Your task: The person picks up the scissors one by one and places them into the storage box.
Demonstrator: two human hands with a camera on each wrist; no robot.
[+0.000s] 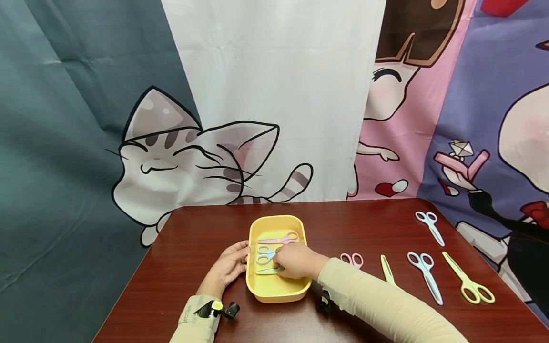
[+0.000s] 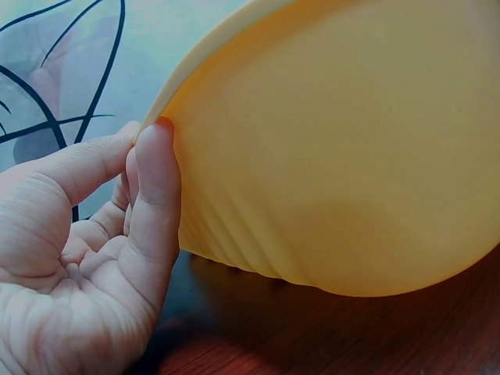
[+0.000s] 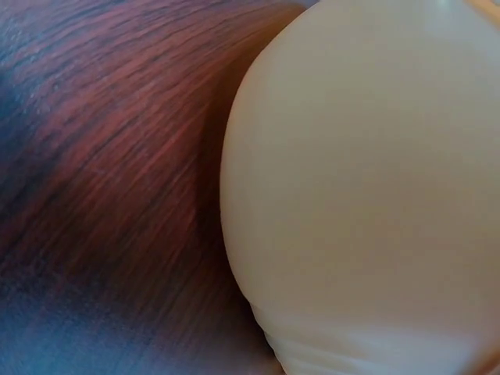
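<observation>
A yellow plastic basket point(image 1: 279, 297) stands on the table. My left hand point(image 1: 231, 263) grips its left rim, thumb and fingers pinching the edge in the left wrist view. Reaching in from the right, my right hand point(image 1: 297, 260) holds pale green scissors point(image 1: 268, 271) low in the basket. Their blades point left and their handles are hidden under the hand. Just behind lie light blue scissors point(image 1: 264, 255), handles to the left, blades covered by the hand. Farther back in the basket are pink scissors point(image 1: 278, 238). The right wrist view shows mainly the basket's pale outer wall point(image 3: 351, 180).
On the table's right side lie blue scissors point(image 1: 426, 274), more blue scissors point(image 1: 431, 227) farther back, and yellow-green scissors point(image 1: 469, 282). My right sleeve partly hides pink scissors point(image 1: 352, 259) and a yellow-green pair point(image 1: 387, 270). A cartoon-printed curtain point(image 1: 279, 71) hangs behind the table.
</observation>
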